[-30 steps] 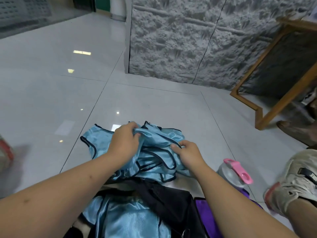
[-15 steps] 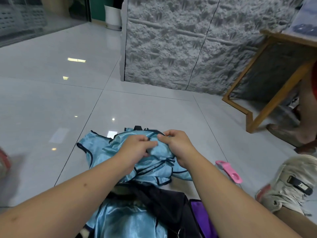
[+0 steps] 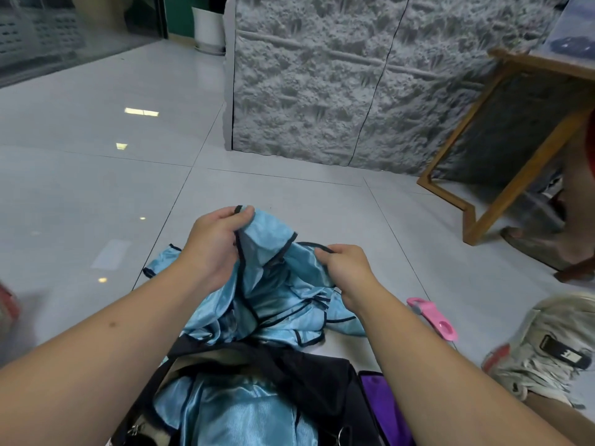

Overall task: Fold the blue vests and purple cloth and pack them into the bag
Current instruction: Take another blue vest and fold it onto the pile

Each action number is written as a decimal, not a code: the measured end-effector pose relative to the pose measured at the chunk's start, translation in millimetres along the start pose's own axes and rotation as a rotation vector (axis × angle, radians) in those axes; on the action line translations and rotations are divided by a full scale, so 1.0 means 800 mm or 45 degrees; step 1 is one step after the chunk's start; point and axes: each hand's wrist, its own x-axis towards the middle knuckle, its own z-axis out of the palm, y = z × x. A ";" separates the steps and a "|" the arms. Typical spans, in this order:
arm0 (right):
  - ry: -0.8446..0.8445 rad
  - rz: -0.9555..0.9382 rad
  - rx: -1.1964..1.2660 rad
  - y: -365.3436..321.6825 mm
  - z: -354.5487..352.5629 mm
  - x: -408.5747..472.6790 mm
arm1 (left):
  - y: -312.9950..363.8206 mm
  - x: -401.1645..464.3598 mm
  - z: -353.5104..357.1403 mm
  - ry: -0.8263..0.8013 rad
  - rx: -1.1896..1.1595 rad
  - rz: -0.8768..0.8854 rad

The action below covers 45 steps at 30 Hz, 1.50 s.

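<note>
Lifting off the floor (image 3: 96, 194) since a moment ago: crumpled blue vest (image 3: 277, 284), black-trimmed edge pinched by left hand (image 3: 212, 249) and right hand (image 3: 347, 268), now drawn apart for folding; another vest already in bag (image 3: 315, 375).

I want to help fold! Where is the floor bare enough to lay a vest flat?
Bare grey tile floor lies between the crumpled blue vest and the rough grey wall panel, and leftwards. It is crowded near the black bag and pink-lidded bottle.
</note>
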 end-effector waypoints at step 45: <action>-0.605 -0.357 0.884 -0.156 -0.026 -0.078 | -0.103 0.025 -0.080 -0.401 1.800 0.049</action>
